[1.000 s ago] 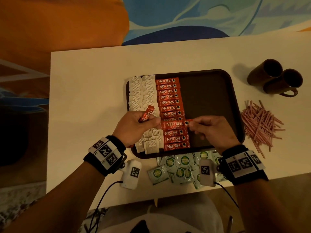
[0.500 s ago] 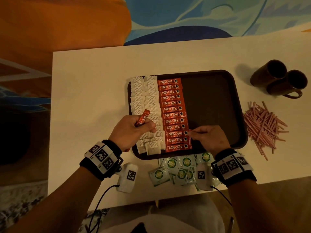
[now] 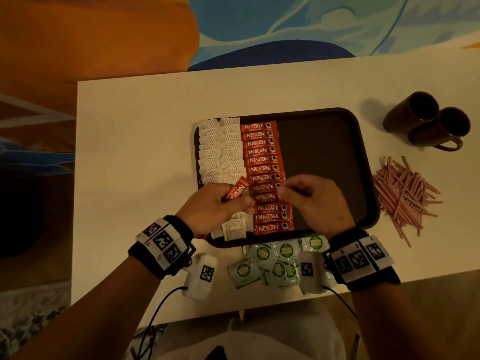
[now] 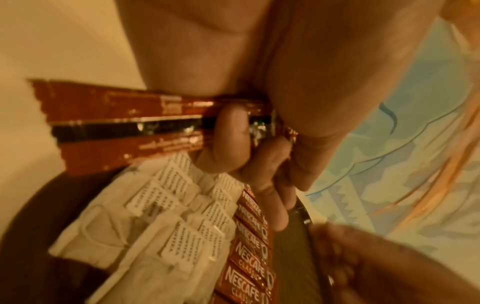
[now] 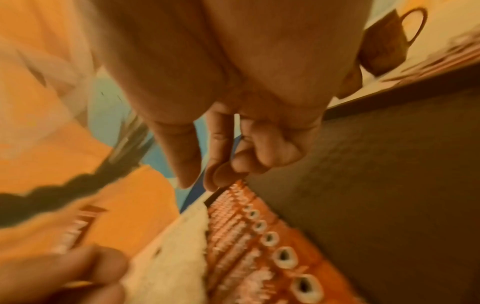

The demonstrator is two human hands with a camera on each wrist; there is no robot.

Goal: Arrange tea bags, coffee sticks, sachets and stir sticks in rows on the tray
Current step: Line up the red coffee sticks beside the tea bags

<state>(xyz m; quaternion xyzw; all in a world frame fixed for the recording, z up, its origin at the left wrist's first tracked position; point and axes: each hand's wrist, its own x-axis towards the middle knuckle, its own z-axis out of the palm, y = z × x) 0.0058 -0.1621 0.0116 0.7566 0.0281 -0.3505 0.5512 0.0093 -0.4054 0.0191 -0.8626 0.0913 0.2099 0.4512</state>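
Note:
A dark brown tray carries two columns of white tea bags on its left side. Beside them lies a column of red coffee sticks. My left hand hovers over the near tea bags and grips a few spare coffee sticks. The left wrist view shows those held sticks pinched under the thumb. My right hand hangs just above the right ends of the middle sticks. Its fingers are loosely bent and hold nothing. Green sachets lie heaped on the table in front of the tray.
A loose pile of pink stir sticks lies on the table right of the tray. Two brown mugs lie at the far right. The right half of the tray is bare. The white table's near edge runs just behind my wrists.
My right hand set a coffee stick into the column and let go, then rose empty towards the left hand. The left hand kept hold of its sticks.

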